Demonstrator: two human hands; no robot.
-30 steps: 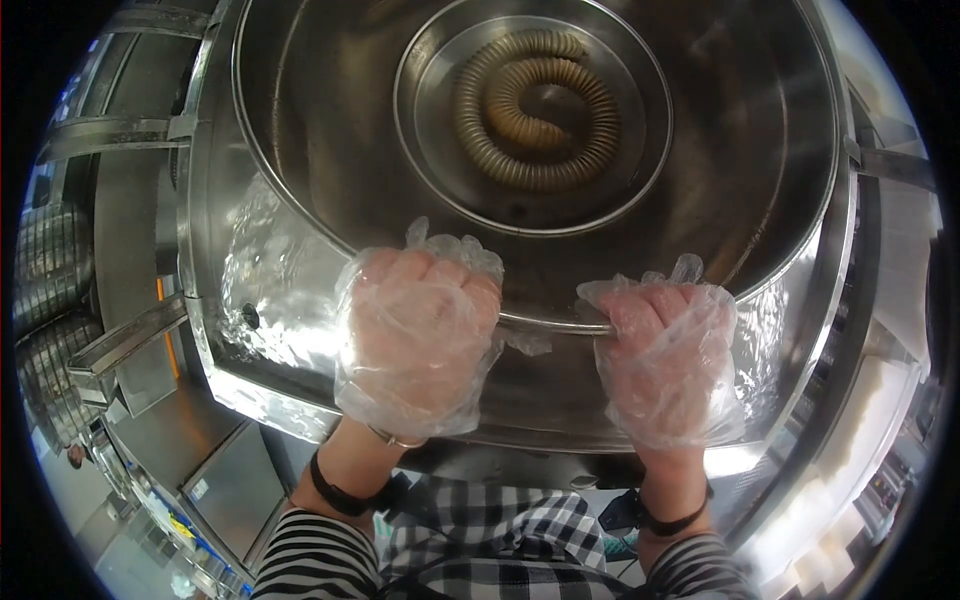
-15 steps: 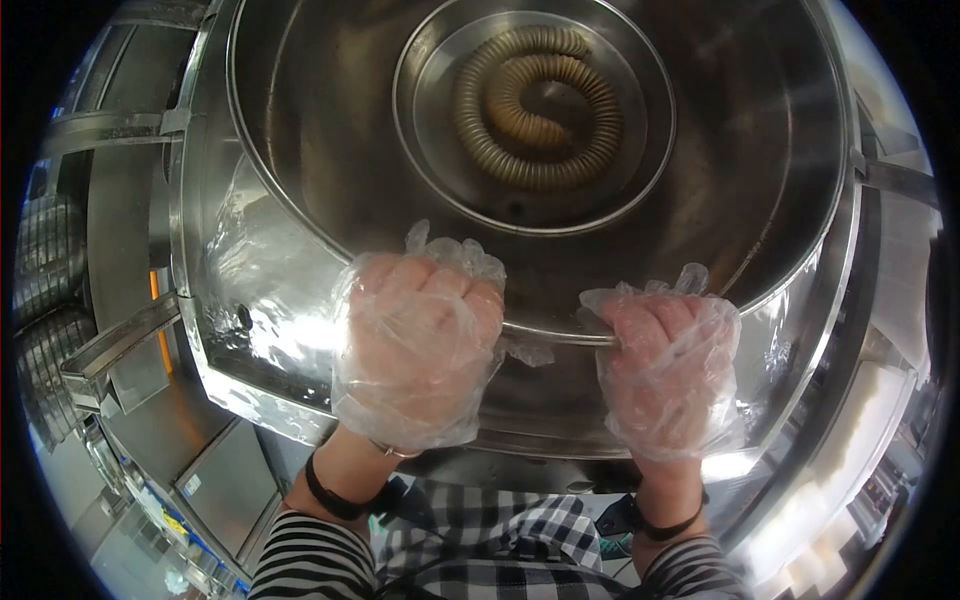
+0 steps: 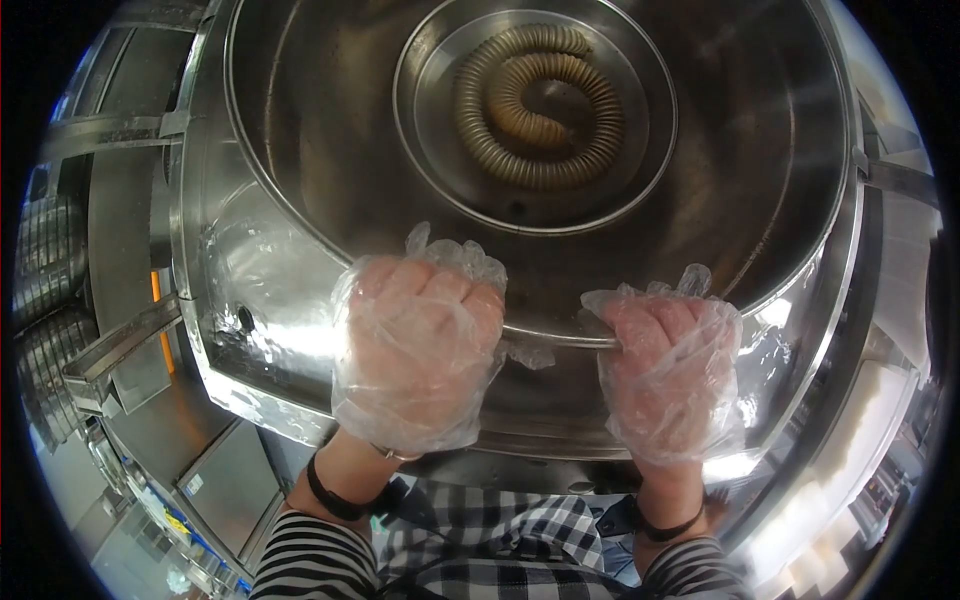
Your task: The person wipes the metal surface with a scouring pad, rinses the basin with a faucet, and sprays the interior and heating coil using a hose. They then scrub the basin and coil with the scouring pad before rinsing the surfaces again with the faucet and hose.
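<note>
Both hands wear loose, clear plastic gloves and sit on the near side of a large round steel basin (image 3: 720,90). With its fingers curled over the basin's metal rim (image 3: 560,340), my left hand (image 3: 418,350) is closed at the left. My right hand (image 3: 670,370) grips the same rim a short way to the right. Fingertips of both hands are hidden on the inner side. Beyond them, a smaller round steel pan (image 3: 440,185) stands in the middle of the basin. A ribbed, yellowish-brown hose (image 3: 540,175) lies coiled inside that pan.
Around the basin runs a shiny steel housing (image 3: 265,290) with a round hole at its left. Metal bars (image 3: 115,130) and a steel cabinet (image 3: 235,480) stand to the left. A pale, long block (image 3: 850,450) lies along the right side.
</note>
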